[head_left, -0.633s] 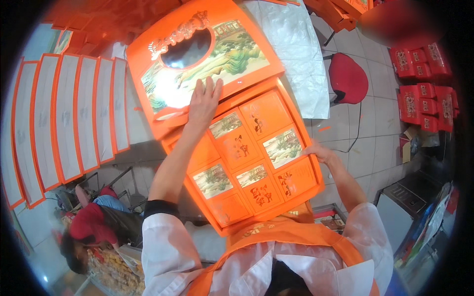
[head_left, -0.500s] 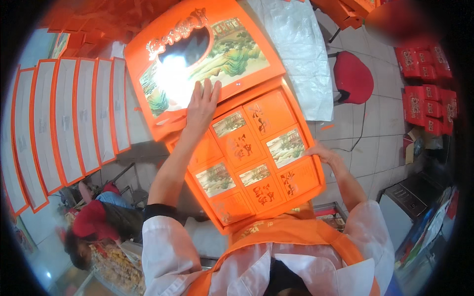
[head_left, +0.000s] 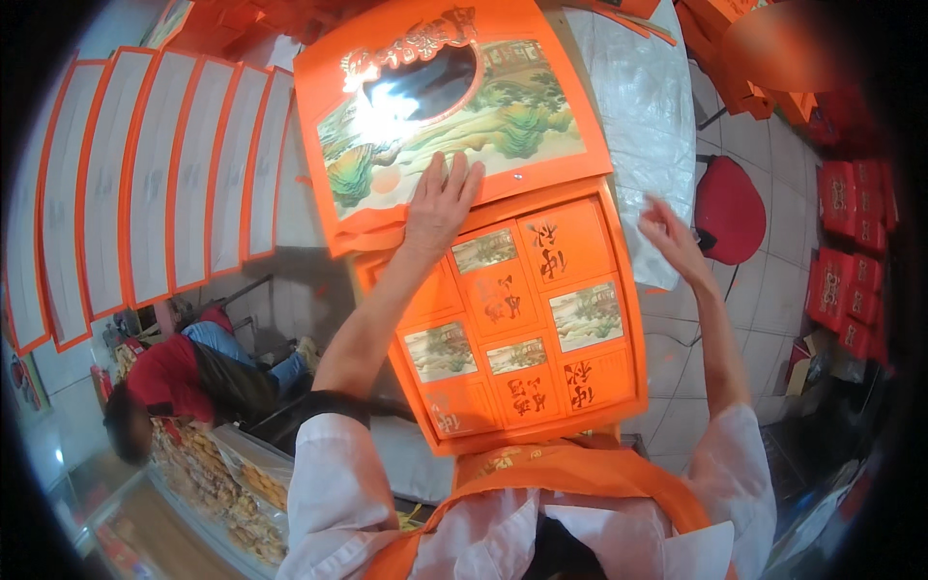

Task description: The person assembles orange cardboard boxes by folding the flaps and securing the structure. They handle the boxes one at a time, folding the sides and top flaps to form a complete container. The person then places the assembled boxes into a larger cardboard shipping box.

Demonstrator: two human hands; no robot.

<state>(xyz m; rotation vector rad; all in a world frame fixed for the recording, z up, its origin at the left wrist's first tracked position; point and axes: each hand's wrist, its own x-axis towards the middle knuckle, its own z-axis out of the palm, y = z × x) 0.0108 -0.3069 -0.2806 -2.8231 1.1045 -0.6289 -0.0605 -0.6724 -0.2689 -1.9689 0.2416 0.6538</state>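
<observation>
The orange gift box in front of the person is a broad, flat tray of coated card, and its lid, just as broad, lies partly over its far end. Both look stiff across their faces but light for their size, so the lid would likely flex or catch air if lifted by one corner. The printed surface shines under the lamp and seems slick; a flat palm pressed on it probably slides more easily than it holds. The safer hold appears to be at the folded rims, one hand at each side, so the wide panel stays level and the corners do not crush.

The left hand lies flat on the near edge of the lid, fingers spread and pressing down, closed on nothing. The right hand hovers open in the air just right of the tray's far right corner, fingers loose, touching nothing that can be seen.

The tray is divided into a grid of small packets, some plain orange with red brush characters, others bearing pale landscape pictures; they sit snug and level. The lid shows a green and gold landscape with a dark oval window near its far edge.

To the left, a row of flat white cards with orange borders stands fanned along the wall. A crinkled clear plastic sheet covers the table to the right, with a red stool beyond.
</observation>
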